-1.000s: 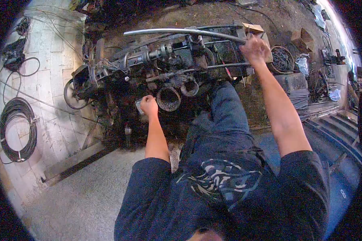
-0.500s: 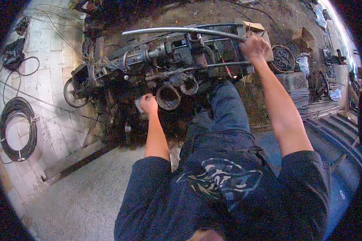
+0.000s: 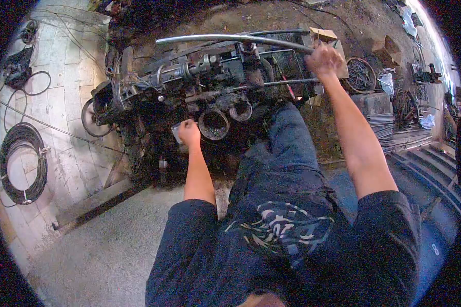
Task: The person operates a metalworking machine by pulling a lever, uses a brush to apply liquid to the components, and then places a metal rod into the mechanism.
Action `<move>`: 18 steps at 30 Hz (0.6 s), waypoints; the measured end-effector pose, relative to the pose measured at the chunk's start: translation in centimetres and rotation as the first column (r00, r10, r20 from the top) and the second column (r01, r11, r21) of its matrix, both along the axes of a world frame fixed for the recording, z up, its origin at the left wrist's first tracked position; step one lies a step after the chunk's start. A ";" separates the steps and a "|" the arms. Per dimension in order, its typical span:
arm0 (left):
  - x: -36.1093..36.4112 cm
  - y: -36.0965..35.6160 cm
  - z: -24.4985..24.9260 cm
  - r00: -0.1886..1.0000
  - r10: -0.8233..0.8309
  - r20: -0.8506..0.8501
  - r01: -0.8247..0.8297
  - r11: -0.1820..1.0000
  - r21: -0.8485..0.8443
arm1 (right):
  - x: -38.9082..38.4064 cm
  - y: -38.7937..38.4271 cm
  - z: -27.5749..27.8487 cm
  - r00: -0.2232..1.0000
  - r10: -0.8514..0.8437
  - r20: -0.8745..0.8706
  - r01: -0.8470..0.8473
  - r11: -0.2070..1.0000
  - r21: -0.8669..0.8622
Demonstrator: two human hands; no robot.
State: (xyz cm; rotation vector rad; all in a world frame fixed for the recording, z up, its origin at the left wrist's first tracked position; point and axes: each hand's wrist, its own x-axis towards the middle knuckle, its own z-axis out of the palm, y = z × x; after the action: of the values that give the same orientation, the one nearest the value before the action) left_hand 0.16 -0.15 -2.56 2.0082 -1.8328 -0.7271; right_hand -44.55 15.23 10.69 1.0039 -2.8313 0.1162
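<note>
A dark, greasy machine (image 3: 200, 92) of shafts and wheels stands in front of me. My right hand (image 3: 322, 59) is closed around the end of a long grey metal lever bar (image 3: 225, 39) that runs leftward over the machine's top. Lower down, my left hand (image 3: 189, 133) grips a small pale metal piece (image 3: 176, 134) at the machine's front, just left of a rusty round cup (image 3: 213, 124). A second round cup (image 3: 240, 109) sits to its right. My raised knee in blue trousers (image 3: 287, 138) leans against the machine.
A coil of black cable (image 3: 21, 163) lies on the pale tiled floor at left, with more cables beyond it. A belt wheel (image 3: 93, 118) sticks out on the machine's left. Stacked metal rods (image 3: 381, 128), a wire coil (image 3: 360, 74) and cardboard boxes lie at right.
Both hands keep their grips. The view has shifted only slightly; the lever bar and machine look almost unchanged.
</note>
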 end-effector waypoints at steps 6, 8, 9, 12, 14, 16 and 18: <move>-1.2 0.5 1.7 0.995 0.079 -0.066 -0.076 0.996 0.047 | 0.3 0.0 0.5 0.999 0.016 0.033 -0.016 1.000 -0.013; -1.4 0.5 2.5 0.998 0.058 0.017 -0.058 0.998 0.038 | -0.2 0.3 -0.5 0.998 0.053 -0.027 -0.055 0.997 -0.062; -1.4 0.5 2.6 0.994 0.037 0.100 -0.040 0.999 0.034 | 0.1 0.2 -0.1 0.998 0.040 -0.045 -0.042 0.998 -0.044; -0.7 0.2 1.3 0.998 0.061 0.016 -0.062 0.997 0.056 | 1.0 0.0 1.3 1.000 -0.001 -0.031 0.001 1.000 -0.019; 0.3 -0.1 -0.4 0.998 0.052 -0.032 -0.050 0.998 0.049 | 1.4 0.1 2.0 1.000 -0.026 0.007 0.026 1.000 -0.005; 0.0 0.1 0.3 0.996 0.044 -0.077 -0.041 0.998 0.041 | 1.8 0.0 2.4 1.000 0.006 -0.010 -0.007 0.998 -0.058; -0.6 0.3 1.1 0.998 0.012 0.054 -0.008 0.996 -0.087 | 1.3 -0.1 1.7 0.999 0.013 -0.033 -0.015 0.999 -0.047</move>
State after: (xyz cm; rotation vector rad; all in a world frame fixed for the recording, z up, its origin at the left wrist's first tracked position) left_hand -0.44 0.18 -1.47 1.9993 -1.8504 -0.5850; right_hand -43.26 15.16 12.39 1.0063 -2.7791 0.1659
